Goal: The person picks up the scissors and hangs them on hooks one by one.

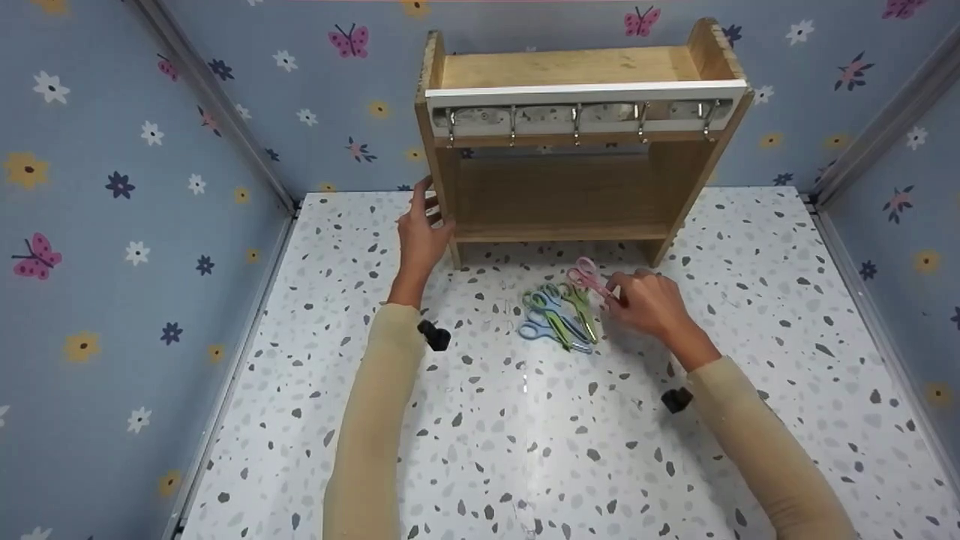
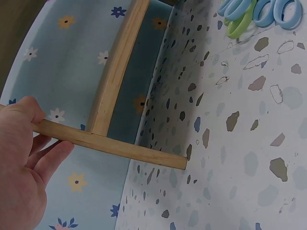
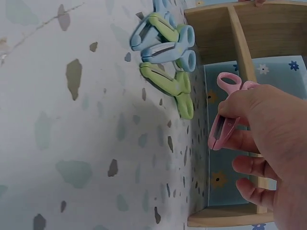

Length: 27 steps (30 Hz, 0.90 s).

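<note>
My left hand [image 1: 424, 234] grips the left side board of a wooden shelf rack [image 1: 562, 232]; in the left wrist view the thumb and fingers lie on either side of the board [image 2: 120, 147]. Between the thumb and fingers of my right hand [image 1: 646, 298] is a pair of pink scissors [image 1: 587, 277], pinched by the blade end with the handle loops pointing away. Just left of that hand, in front of the rack, lies a loose pile of blue scissors [image 1: 534, 330] and green scissors [image 1: 579, 304], partly overlapping.
A row of metal hooks [image 1: 577, 124] runs along the rack's white front rail [image 1: 525, 91]. The speckled white table [image 1: 487, 435] meets flowered blue walls [image 1: 90, 247] at the left, back and right. The rack stands close to the back wall.
</note>
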{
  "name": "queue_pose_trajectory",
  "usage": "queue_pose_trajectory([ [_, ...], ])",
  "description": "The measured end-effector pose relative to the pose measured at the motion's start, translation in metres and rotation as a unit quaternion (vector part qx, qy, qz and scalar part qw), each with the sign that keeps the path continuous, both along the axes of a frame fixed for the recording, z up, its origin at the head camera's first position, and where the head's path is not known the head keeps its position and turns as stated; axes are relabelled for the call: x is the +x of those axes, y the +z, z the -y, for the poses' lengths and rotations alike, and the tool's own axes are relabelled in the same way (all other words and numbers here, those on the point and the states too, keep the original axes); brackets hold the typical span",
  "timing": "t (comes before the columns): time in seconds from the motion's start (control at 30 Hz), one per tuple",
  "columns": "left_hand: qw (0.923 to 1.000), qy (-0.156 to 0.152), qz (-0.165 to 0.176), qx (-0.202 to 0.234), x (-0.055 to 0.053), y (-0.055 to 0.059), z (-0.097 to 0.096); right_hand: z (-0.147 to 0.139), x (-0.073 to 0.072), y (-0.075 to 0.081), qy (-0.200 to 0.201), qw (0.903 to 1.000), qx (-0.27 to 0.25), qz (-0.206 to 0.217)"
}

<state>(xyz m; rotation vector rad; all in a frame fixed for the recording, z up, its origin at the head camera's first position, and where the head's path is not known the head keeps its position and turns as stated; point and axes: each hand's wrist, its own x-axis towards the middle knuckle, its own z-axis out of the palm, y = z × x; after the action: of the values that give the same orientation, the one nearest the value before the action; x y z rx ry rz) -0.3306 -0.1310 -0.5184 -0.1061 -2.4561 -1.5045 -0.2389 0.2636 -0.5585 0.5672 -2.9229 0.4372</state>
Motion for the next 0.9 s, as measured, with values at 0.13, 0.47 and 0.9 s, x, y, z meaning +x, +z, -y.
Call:
queue_pose_trajectory([
  [0.13, 0.9999, 0.002, 0.014, -0.003, -0.001, 0.001, -0.001, -0.001, -0.002, 0.006, 0.002, 1.0, -0.002, -0.003],
  [0.47, 1.0, 0.006, 0.005, -0.005, -0.001, 0.001, 0.0, -0.004, -0.008, 0.025, 0.001, 0.9997, 0.003, -0.022],
  [0.9, 0.9996, -0.011, 0.004, 0.024, -0.001, 0.0, 0.001, -0.005, -0.015, 0.044, -0.008, 0.9984, -0.021, -0.051],
])
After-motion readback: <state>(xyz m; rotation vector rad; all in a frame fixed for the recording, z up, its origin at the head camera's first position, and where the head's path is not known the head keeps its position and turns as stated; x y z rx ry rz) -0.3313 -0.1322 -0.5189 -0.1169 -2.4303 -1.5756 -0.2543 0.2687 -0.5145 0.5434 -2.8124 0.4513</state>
